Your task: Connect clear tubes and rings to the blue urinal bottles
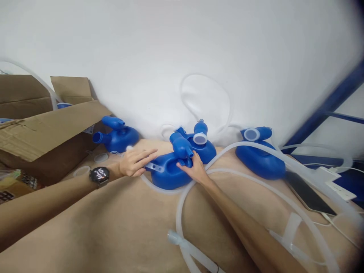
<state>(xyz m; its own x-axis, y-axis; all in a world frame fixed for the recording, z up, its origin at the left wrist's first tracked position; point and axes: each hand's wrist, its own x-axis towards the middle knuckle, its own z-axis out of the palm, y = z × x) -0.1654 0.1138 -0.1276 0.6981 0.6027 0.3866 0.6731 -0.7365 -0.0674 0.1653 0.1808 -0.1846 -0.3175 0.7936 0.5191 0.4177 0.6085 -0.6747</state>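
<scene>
A blue plastic urinal bottle (167, 178) lies in front of me, with its elbow-shaped spout piece (181, 147) on top. My right hand (198, 169) is closed around its handle side, thumb and fingers against the blue plastic. At the bottle's left end, my left hand (138, 162) is held with its fingers stretched out. A translucent strap with holes (155, 167) shows just beyond those fingers; whether they touch it I cannot tell. Close behind stands another blue bottle (206, 149) with a white-rimmed lid (200, 138).
A cardboard box (54, 125) stands open at the left, near a third blue bottle (123, 139). Farther right are another bottle (258, 159), a phone (309, 193) and a power strip (338, 185). Clear hose (256, 176) loops across the brown surface. A white wall (142, 57) rises behind.
</scene>
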